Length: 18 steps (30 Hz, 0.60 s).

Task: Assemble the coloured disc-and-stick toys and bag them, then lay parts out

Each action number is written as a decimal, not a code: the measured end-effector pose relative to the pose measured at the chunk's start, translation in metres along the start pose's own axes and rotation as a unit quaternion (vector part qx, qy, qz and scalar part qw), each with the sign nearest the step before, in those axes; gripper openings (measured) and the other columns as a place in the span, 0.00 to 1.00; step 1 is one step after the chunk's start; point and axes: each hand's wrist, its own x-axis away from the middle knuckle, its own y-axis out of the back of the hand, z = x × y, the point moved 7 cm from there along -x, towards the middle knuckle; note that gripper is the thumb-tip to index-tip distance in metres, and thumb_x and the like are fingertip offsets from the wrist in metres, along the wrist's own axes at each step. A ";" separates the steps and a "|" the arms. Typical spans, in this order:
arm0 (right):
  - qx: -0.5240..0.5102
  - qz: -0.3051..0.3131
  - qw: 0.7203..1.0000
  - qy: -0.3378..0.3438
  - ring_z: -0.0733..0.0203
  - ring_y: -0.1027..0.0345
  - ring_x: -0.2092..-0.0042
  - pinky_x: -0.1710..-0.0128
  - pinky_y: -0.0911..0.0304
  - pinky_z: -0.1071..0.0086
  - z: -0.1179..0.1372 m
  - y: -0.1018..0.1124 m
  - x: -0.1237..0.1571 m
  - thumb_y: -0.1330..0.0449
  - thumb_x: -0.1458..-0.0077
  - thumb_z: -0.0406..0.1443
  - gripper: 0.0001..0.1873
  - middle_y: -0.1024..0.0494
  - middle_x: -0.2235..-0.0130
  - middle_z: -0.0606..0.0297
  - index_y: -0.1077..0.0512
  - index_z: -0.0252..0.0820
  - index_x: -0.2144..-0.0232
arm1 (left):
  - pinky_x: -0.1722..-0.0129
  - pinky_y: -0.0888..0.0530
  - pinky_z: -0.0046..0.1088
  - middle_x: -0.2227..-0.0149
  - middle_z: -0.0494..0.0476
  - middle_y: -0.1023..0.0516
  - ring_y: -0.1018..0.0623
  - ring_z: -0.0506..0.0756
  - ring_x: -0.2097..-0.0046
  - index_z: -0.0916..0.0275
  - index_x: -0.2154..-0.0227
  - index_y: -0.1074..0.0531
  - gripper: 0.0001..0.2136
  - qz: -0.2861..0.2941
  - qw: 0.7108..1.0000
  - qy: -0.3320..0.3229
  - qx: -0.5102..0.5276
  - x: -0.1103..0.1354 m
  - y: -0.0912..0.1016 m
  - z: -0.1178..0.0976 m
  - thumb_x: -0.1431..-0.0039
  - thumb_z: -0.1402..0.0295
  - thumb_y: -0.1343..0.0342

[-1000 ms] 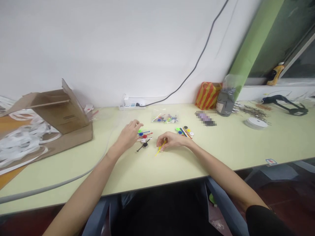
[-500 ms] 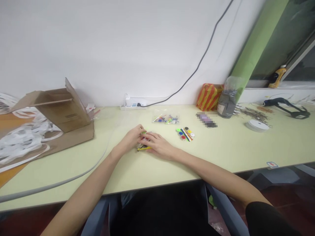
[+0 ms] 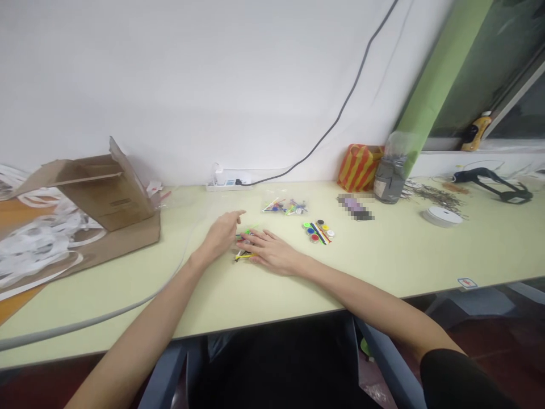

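Note:
Several small colourful plastic pieces, with yellow, green and red showing, lie in a pile (image 3: 243, 257) on the table before me. My right hand (image 3: 275, 251) rests flat over this pile, its fingers spread and hiding much of it. Just to the left and slightly above is my left hand (image 3: 222, 232), its index finger stretched out and its other fingers bent and partly hidden; I see nothing in it. Right of my hands lies a group of round paint pots (image 3: 314, 238) with coloured lids and thin coloured sticks. Farther back is a clear bag (image 3: 284, 206) of similar coloured pieces.
An open cardboard box (image 3: 110, 199) stands at the left near piled white strips (image 3: 46, 244). A grey cable (image 3: 140, 301) crosses the table's left side. Along the back are a power strip (image 3: 230, 182), a striped bag (image 3: 360, 167), a dark bottle (image 3: 388, 182) and a white spool (image 3: 443, 216).
My left hand has drawn back to the left, off the coloured pieces, and its index finger has straightened. My right hand stays over the pile, its fingers more spread.

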 end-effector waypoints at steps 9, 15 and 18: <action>-0.007 -0.007 1.000 -0.007 0.51 0.62 0.27 0.30 0.59 0.47 -0.009 -0.006 -0.012 0.57 0.28 0.45 0.27 0.51 0.28 0.63 0.48 0.52 0.30 | 0.42 0.33 0.45 0.41 0.67 0.31 0.30 0.64 0.41 0.64 0.38 0.37 0.22 -0.056 0.987 0.071 -0.133 0.002 0.008 0.053 0.32 0.71 0.62; 0.005 -0.023 1.000 -0.017 0.50 0.56 0.29 0.32 0.54 0.48 -0.018 -0.011 -0.016 0.57 0.28 0.45 0.26 0.46 0.29 0.59 0.43 0.48 0.32 | 0.33 0.41 0.40 0.34 0.65 0.37 0.37 0.59 0.33 0.67 0.35 0.43 0.25 -0.002 0.993 0.063 -0.099 0.003 -0.010 0.071 0.32 0.69 0.65; 0.011 -0.030 0.999 -0.041 0.50 0.55 0.29 0.33 0.51 0.49 -0.033 -0.010 -0.013 0.58 0.28 0.44 0.26 0.45 0.29 0.58 0.42 0.47 0.33 | 0.32 0.43 0.41 0.31 0.66 0.42 0.42 0.58 0.30 0.69 0.34 0.45 0.26 0.046 0.991 0.073 -0.099 0.006 -0.023 0.076 0.32 0.69 0.65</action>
